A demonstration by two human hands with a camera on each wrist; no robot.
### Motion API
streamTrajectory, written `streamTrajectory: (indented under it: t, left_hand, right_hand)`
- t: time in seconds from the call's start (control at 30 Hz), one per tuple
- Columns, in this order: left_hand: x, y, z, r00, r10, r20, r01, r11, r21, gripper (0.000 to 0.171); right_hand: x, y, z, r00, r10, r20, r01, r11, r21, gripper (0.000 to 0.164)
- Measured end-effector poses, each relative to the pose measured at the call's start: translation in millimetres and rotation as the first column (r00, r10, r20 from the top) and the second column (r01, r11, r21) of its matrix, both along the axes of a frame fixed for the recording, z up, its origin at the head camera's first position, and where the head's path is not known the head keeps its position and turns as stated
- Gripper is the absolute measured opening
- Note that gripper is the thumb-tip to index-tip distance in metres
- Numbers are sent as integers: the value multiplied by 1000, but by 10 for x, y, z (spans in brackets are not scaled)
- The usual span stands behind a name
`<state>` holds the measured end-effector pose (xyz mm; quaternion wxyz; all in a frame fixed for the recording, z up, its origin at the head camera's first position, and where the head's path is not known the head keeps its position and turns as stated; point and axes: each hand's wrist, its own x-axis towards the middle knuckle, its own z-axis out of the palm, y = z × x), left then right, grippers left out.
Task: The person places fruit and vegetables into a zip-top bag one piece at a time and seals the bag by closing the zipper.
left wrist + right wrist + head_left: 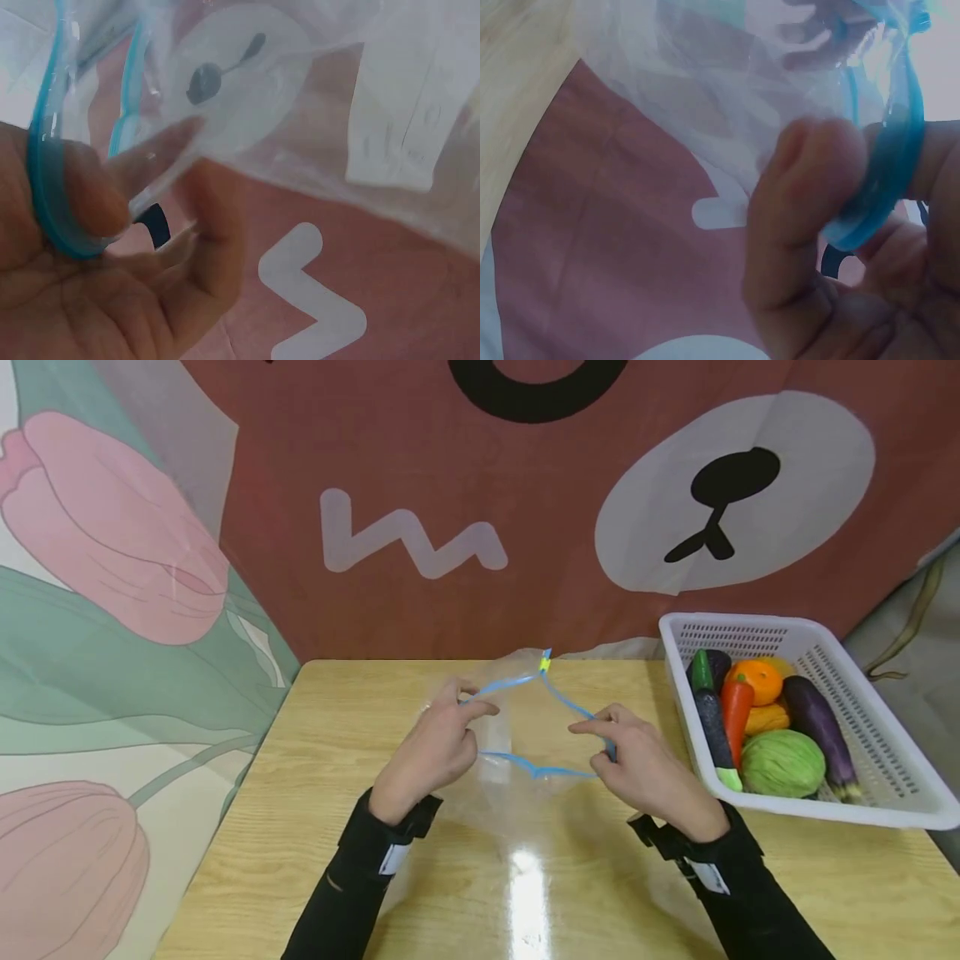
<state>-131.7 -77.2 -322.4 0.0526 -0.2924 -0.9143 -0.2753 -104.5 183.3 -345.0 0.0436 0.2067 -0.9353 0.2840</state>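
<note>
Between my hands a clear plastic zip bag [537, 772] with a blue seal strip is spread wide at its mouth. A small yellow slider [544, 665] sits at the far end of the strip. My left hand [435, 743] holds the left side of the mouth, the blue strip [45, 150] passing around its thumb. On the opposite side, my right hand [645, 768] grips the strip [885, 172] with curled fingers. A pale white label panel [397, 120] shows on the film in the left wrist view. No contents are visible in the bag.
At the right, a white plastic basket [678, 693] holds an eggplant [821, 727], a green cabbage-like ball [783, 764], a red pepper [737, 714], an orange pumpkin [759, 679] and other vegetables. The wooden table [300, 827] meets a printed cloth backdrop [405, 618].
</note>
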Motion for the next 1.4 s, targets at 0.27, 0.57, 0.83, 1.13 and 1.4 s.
streamTrajectory:
  t: [0.27,0.57,0.83,1.13,1.4]
  left_hand:
    - [-28,15,-26,1000,15,23,-12,990,-139,53]
    - [-175,70,-174,958,-136,252,136,991,17,61]
    - [-186,162,-304,966,-99,240,55,981,184,51]
    - [-180,305,-412,983,-6,182,-31,979,201,76]
    - [-180,363,-483,983,-16,181,-11,989,147,75]
  right_hand:
    - [-76,92,4,989,18,144,-22,999,25,50]
    - [-205,87,-11,995,4,95,-9,999,49,44]
    - [-238,64,-17,993,88,72,-90,996,17,36]
    - [-241,306,201,989,102,103,-93,991,-95,34]
    - [-335,746,335,978,-112,178,129,988,-82,42]
